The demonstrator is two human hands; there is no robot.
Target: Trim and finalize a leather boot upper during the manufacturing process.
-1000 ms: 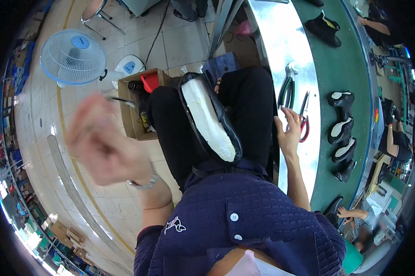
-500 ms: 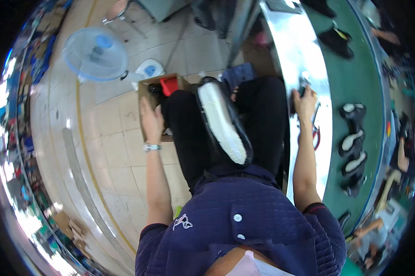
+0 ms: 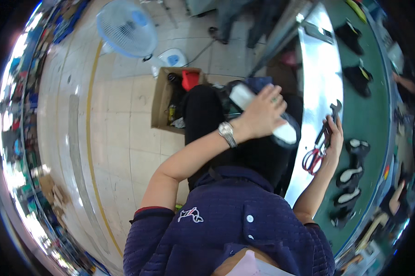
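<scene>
From afar, I have the left grip [image 3: 262, 112] splayed over a sole-up shoe [image 3: 241, 95], laid across the lap [image 3: 205, 119] probably for steadiness, then red-handled scissors [image 3: 313, 159] on the tabletop [image 3: 318, 69], presumably for reach, and the right grip [image 3: 335, 137] at a dark tool [image 3: 337, 107], whether clasping it I can't make out.

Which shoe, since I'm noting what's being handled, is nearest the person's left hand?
The black-and-white shoe on the person's lap, partly hidden by the left hand; the similar dark shoes are apart, on the green surface at right.

Shoes [image 3: 363, 81] on a green belt [image 3: 370, 120] and hand tools [image 3: 335, 109] show a workshop.
</scene>
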